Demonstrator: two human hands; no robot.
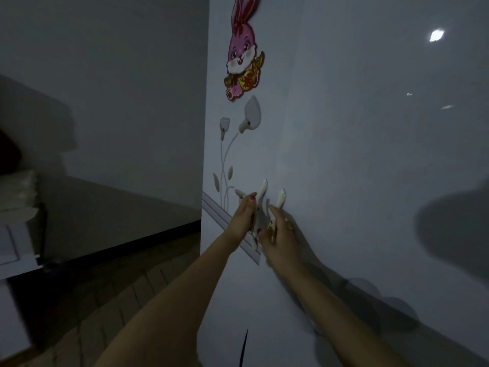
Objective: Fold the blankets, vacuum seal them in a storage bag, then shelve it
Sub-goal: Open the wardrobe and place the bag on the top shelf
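Observation:
A glossy white wardrobe [344, 154] fills the right half of the view, its doors closed. A thin dark gap [244, 345] shows between the doors low down. My left hand [243, 217] and my right hand [280, 234] reach side by side to the ornate white and gold door handles [263, 192]. The fingers of each hand curl round a handle. No blanket or storage bag is in view.
A pink rabbit sticker [243, 49] and a pale flower decal [238, 144] decorate the left door. A grey wall [119, 102] stands to the left above a brown tiled floor [119, 287]. At the far left a white cabinet [16, 250] carries a pale folded stack [18, 192].

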